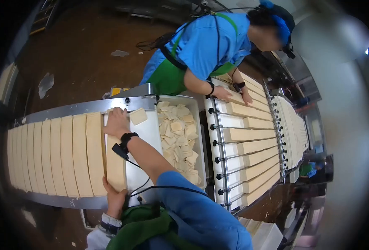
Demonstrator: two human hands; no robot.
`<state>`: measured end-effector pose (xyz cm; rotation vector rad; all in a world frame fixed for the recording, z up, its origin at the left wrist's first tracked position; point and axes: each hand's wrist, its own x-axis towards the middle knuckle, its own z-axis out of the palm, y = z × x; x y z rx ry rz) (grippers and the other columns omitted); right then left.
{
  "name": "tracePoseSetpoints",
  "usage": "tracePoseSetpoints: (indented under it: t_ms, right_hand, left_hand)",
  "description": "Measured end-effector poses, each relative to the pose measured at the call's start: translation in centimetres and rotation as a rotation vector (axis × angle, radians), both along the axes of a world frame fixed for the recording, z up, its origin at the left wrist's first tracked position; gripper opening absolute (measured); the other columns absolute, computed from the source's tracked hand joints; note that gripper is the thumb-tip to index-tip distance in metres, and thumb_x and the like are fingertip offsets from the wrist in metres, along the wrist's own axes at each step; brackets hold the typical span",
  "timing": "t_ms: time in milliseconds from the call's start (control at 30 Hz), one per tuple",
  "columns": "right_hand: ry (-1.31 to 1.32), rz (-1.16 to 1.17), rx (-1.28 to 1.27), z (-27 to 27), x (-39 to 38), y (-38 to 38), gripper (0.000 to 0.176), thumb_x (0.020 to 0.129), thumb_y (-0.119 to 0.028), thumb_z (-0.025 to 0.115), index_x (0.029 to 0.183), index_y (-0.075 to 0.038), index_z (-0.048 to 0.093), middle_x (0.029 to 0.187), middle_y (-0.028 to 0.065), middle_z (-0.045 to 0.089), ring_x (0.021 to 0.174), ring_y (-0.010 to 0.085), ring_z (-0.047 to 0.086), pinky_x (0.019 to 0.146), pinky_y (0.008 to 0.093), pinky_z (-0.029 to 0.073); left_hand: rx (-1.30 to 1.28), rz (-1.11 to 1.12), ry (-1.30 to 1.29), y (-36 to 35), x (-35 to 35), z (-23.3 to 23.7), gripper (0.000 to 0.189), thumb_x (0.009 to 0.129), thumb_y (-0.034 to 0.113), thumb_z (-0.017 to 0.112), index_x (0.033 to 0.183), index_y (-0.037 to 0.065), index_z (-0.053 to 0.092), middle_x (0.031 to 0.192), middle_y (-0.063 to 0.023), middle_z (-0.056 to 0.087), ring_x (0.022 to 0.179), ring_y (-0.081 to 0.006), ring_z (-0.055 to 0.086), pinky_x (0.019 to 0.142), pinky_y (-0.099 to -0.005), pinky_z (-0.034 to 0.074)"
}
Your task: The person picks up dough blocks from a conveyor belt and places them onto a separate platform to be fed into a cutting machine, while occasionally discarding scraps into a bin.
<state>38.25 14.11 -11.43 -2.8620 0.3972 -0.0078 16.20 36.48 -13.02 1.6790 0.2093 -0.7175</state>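
A long row of stacked square dough wrappers lies across the white conveyor surface in front of me. My right hand curls over its far end, partly hiding it. At the near end, my left hand grips with the thumb raised along the side; its other fingers are partly hidden. Just left of this row, more wrapper rows lie side by side, close together. A loose square wrapper rests on the white surface beside my right hand.
A bin of loose square wrappers stands to the right. Beyond it, a conveyor with dividing rods carries several long dough rows. A co-worker in a blue shirt has both hands on a row there. Black cables hang over my arm.
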Motion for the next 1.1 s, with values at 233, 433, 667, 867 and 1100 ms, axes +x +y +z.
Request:
tracePoseSetpoints:
  t_ms: [233, 433, 667, 867, 1100]
  right_hand:
    - [0.115, -0.245, 0.042, 3.6, -10.6, -12.5, 0.072, 0.070, -0.056, 0.072, 0.110, 0.003, 0.065, 0.107, 0.0221, 0.068, 0.107, 0.0362, 0.065, 0.092, 0.0436, 0.052]
    - [0.122, -0.206, 0.364, 3.7, -23.9, -15.3, 0.097, 0.068, -0.047, 0.083, 0.140, 0.005, 0.045, 0.114, 0.0306, 0.064, 0.108, 0.0433, 0.064, 0.093, 0.0493, 0.052]
    - [0.062, -0.235, -0.062, 1.9, -33.0, -11.8, 0.059, 0.085, -0.013, 0.061, 0.141, -0.031, 0.056, 0.112, 0.0199, 0.055, 0.097, 0.0381, 0.059, 0.076, 0.0446, 0.048]
    - [-0.069, -0.505, -0.184, 11.0, -45.1, -18.7, 0.057, 0.081, -0.013, 0.065, 0.135, -0.032, 0.063, 0.114, 0.0214, 0.055, 0.102, 0.0379, 0.057, 0.082, 0.0453, 0.048]
    - [0.059, -0.591, 0.208, 14.5, -58.9, -33.5, 0.071, 0.067, -0.005, 0.078, 0.132, -0.030, 0.062, 0.108, 0.0266, 0.060, 0.102, 0.0457, 0.062, 0.091, 0.0475, 0.053]
  left_hand:
    - [0.275, -0.356, -0.437, -2.6, 1.1, -0.3, 0.111, 0.068, 0.012, 0.083, 0.157, 0.005, 0.017, 0.127, -0.0299, 0.059, 0.116, -0.0436, 0.061, 0.098, -0.0454, 0.051]
    - [0.564, -0.614, -0.494, -3.6, 3.5, -0.4, 0.092, 0.061, 0.018, 0.088, 0.141, 0.012, 0.043, 0.111, -0.0273, 0.067, 0.104, -0.0468, 0.065, 0.088, -0.0511, 0.055]
    - [0.576, -0.628, -0.627, -6.0, 2.8, -0.6, 0.084, 0.058, 0.019, 0.088, 0.133, 0.012, 0.050, 0.110, -0.0198, 0.070, 0.103, -0.0414, 0.067, 0.087, -0.0480, 0.056]
    - [0.230, -0.841, -0.726, -17.5, -1.5, 8.0, 0.073, 0.062, 0.012, 0.083, 0.129, 0.009, 0.053, 0.114, -0.0183, 0.068, 0.108, -0.0387, 0.065, 0.091, -0.0451, 0.054]
    - [0.001, -1.066, -0.570, -29.2, -10.4, 12.4, 0.080, 0.064, 0.015, 0.087, 0.135, 0.007, 0.051, 0.119, -0.0155, 0.066, 0.112, -0.0296, 0.064, 0.098, -0.0383, 0.050]
